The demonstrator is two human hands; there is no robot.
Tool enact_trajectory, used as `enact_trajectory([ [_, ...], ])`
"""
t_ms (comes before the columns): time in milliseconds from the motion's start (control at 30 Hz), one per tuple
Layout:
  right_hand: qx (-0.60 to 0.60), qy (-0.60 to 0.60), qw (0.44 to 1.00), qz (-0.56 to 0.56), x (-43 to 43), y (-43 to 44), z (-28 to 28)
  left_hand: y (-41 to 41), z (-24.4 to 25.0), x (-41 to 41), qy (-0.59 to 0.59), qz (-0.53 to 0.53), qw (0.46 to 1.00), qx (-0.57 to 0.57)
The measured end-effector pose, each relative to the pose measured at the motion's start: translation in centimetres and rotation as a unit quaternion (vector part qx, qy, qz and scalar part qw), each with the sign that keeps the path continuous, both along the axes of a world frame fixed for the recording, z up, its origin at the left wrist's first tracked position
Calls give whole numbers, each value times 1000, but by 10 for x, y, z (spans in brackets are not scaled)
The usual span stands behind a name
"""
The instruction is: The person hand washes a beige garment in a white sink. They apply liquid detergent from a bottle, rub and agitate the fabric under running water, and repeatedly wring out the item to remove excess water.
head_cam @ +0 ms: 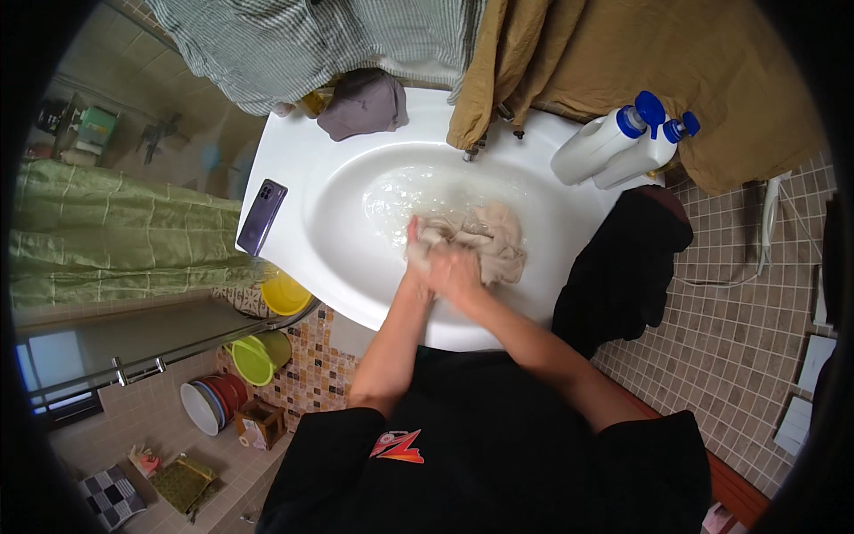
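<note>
A wet beige cloth (497,247) lies bunched in a white oval washbasin (340,253) that holds some water. My left hand (419,250) grips the cloth at its left end, its fingers partly hidden by the fabric. Over it, my right hand (455,270) presses close and is closed on the same cloth; motion blurs its fingers. The two hands touch or nearly touch near the basin's middle. Beyond them the tap (471,153) shows only in part, behind a hanging brown garment (507,67).
Two white pump bottles (594,150) with blue tops stand at the right rear rim. A purple phone (263,217) lies on the left ledge. A mauve cloth (365,105) sits at the back. Black fabric (614,267) hangs over the right edge. A green bucket (260,357) stands on the floor at left.
</note>
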State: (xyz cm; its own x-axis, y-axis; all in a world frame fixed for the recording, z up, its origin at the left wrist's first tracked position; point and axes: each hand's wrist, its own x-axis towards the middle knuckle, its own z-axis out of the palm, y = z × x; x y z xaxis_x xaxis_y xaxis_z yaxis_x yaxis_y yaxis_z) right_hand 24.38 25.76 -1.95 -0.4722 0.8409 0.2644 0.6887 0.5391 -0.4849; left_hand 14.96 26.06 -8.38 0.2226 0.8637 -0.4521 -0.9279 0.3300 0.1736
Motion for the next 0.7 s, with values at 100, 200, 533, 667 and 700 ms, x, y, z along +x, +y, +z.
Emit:
enact_trajectory([
  [100,-97,-49,982,-156,-5,47,-2,4,23,30,128,-14,986,-108],
  [200,-88,-63,974,-199,-8,46,4,8,19,26,103,-45,980,-163],
  [533,-338,143,884,-291,18,74,-70,-3,33,-5,64,-95,987,-112],
  [667,-602,520,564,-222,47,84,-15,-4,23,-37,88,-21,992,-84],
  [700,-592,525,583,-183,49,81,-3,-2,14,-37,106,-10,991,-78],
])
